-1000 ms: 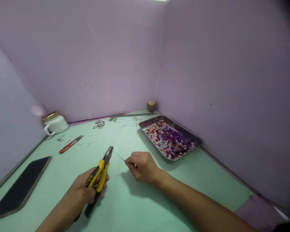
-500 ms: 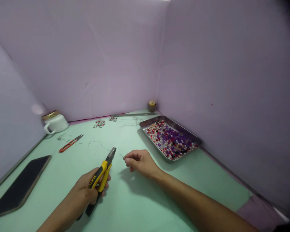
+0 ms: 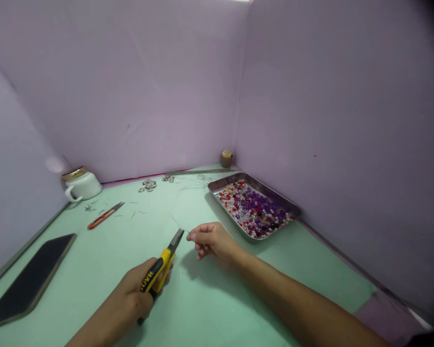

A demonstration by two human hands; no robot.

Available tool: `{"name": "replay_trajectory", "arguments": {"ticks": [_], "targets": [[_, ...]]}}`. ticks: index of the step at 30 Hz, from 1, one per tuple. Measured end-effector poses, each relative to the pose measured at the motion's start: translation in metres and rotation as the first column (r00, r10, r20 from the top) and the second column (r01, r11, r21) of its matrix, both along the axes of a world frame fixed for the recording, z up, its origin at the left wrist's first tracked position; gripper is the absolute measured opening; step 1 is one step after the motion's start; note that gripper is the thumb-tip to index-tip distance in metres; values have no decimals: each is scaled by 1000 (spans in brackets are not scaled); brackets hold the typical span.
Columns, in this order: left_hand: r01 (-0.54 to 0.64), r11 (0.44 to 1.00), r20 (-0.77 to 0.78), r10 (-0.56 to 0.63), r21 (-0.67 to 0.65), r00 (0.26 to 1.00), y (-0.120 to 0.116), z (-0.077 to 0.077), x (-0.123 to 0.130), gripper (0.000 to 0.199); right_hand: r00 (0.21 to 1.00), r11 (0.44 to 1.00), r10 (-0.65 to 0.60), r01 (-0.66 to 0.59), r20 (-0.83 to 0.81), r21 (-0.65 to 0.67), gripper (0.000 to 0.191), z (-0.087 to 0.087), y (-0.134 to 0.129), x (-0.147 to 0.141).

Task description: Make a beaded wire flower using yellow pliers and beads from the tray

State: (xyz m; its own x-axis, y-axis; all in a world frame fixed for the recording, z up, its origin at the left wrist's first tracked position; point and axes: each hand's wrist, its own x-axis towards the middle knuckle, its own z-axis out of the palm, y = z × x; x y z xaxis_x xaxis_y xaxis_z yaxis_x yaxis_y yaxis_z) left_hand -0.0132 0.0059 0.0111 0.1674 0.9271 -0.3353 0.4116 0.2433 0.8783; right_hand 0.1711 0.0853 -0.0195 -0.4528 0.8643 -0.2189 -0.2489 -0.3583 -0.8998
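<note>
My left hand [image 3: 141,289] is wrapped round the yellow and black handles of a pair of pliers [image 3: 165,257]. Their metal jaws point up and to the right, close to the fingertips of my right hand [image 3: 215,242]. Thumb and forefinger of that hand pinch a thin wire [image 3: 175,220], which runs past the tip of the jaws. Whether the jaws grip the wire is too small to tell. Both hands are above the pale green table [image 3: 202,308].
A metal tray [image 3: 255,237] of mixed beads stands at right. Orange thread snips [image 3: 104,216], wire scraps and a dark flat board [image 3: 31,279] lie at left. Farther back are a white mug [image 3: 85,186], beaded pieces [image 3: 148,185], loose wires and a small pot [image 3: 226,158].
The pliers have moved right, up to my right fingertips, and their handles have been squeezed closer together. My right hand stays nearly in place with the wire.
</note>
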Motion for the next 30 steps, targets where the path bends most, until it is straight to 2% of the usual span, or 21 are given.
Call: {"name": "replay_trajectory", "arguments": {"ticks": [3, 6, 10, 18, 21, 24, 27, 30], "targets": [[86, 995, -120, -79, 56, 990, -4, 8, 5, 33, 996, 996, 52, -58, -75, -75, 13, -2, 0, 0], [113, 991, -180, -99, 69, 979, -4, 7, 7, 32, 987, 985, 94, -111, -132, -132, 12, -3, 0, 1], [87, 995, -189, -76, 53, 979, -4, 4, 7, 32, 975, 965, 142, -175, -170, -194, 9, -3, 2, 3], [78, 994, -179, -63, 76, 982, -4, 11, 9, 36, 966, 940, 177, -222, -187, -259, 8, -5, 4, 5], [68, 995, -190, -52, 78, 980, -4, 7, 8, 32, 962, 937, 208, -248, -179, -245, 10, -6, 3, 5], [36, 994, -226, -12, 104, 974, -5, 0, 8, 27, 959, 950, 235, -261, -157, -173, 10, -6, 1, 4], [11, 991, -253, 24, 136, 967, -6, -1, 9, 23, 975, 974, 199, -208, -100, -91, 15, -7, 0, 2], [54, 994, -202, -35, 93, 979, -6, 3, 10, 25, 988, 989, 149, -149, -32, 15, 22, -6, -1, 1]]}}
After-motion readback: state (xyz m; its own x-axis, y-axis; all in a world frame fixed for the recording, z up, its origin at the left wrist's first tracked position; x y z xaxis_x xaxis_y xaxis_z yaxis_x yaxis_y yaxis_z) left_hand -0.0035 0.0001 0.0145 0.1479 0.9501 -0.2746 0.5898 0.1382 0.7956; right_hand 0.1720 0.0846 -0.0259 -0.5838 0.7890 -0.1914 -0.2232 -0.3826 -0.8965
